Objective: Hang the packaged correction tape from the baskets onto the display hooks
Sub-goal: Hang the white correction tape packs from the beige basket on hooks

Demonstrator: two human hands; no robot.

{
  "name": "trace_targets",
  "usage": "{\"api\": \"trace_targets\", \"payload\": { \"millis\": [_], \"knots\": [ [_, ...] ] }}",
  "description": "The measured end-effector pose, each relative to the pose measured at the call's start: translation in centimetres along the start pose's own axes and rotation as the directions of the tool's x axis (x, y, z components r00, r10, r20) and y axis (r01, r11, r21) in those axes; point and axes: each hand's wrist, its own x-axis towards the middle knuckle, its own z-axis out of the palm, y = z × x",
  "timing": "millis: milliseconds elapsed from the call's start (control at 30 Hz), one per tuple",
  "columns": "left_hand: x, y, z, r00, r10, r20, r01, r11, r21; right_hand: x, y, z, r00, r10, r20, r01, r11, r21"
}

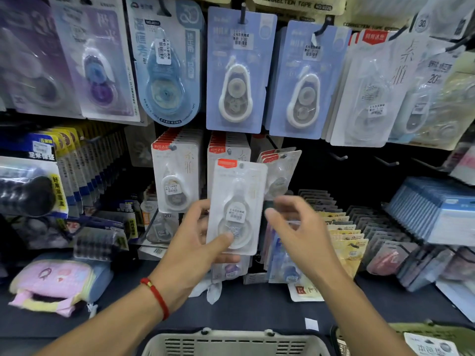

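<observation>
Head view: the left hand (198, 242) is pinching a glossy, flat rectangular correction tape pack (237, 204) upright before the display hooks (339, 157), thumb across its clear blister. The right hand (295, 227) is hovering just beside its edge, fingers spread, above the slatted plastic basket (231, 343).

Glossy clear-plastic blister pack (235, 206)

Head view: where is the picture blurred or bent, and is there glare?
Head view: the right hand is smeared by motion blur, while the white package in the left hand looks sharper; the far-left hanging packs are soft and stretched by the wide lens; glare whitens the clear blisters at the upper right.
</observation>
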Motion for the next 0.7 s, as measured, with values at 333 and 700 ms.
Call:
{"api": "trace_targets", "payload": {
  "millis": [333, 700],
  "knots": [
    [-0.5, 0.6, 0.7, 1.000, -0.001, 0.015, -0.001, 0.989, 0.145, -0.1, 0.6, 1.2, 0.997, 0.051, 0.049, -0.067, 0.910, 0.410],
    [-0.6, 0.7, 0.4, 0.997, 0.081, 0.007, -0.077, 0.908, 0.411, 0.8, 0.7, -0.9, 0.994, 0.094, -0.061, -0.065, 0.928, 0.366]
  ]
}}
